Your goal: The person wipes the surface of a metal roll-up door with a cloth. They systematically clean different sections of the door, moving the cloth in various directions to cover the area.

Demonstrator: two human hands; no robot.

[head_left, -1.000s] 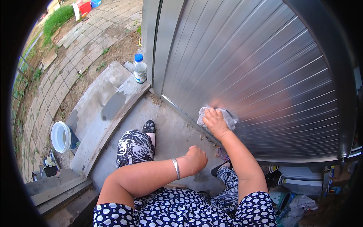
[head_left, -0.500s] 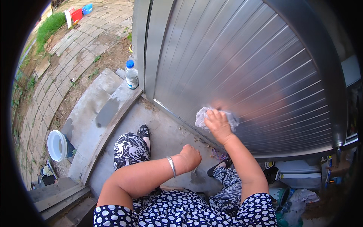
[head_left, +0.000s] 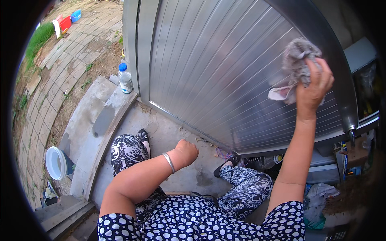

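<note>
Right hand (head_left: pixel 313 89) clamps its fingers on a crumpled grey cloth (head_left: pixel 298 57) at the ribbed metal door (head_left: pixel 209 76), while the left hand (head_left: pixel 186 153) curls fist-like above concrete floor (head_left: pixel 167 130).

Around the left hand (head_left: pixel 186 153) spreads a grey concrete floor (head_left: pixel 161 126), with a dark patch just below and right of that hand; farther left, a weathered wooden edge board (head_left: pixel 103 152) borders a pale concrete step (head_left: pixel 88 108) partly stained darker. Beyond the step, up and left of the same hand, bare soil (head_left: pixel 105 50) meets a yard of rectangular paving slabs (head_left: pixel 42 116) and green grass (head_left: pixel 40 42), all in soft daylight. Above the right hand (head_left: pixel 315 82), to its right, a plain grey wall (head_left: pixel 339 24) stands in shade.
</note>
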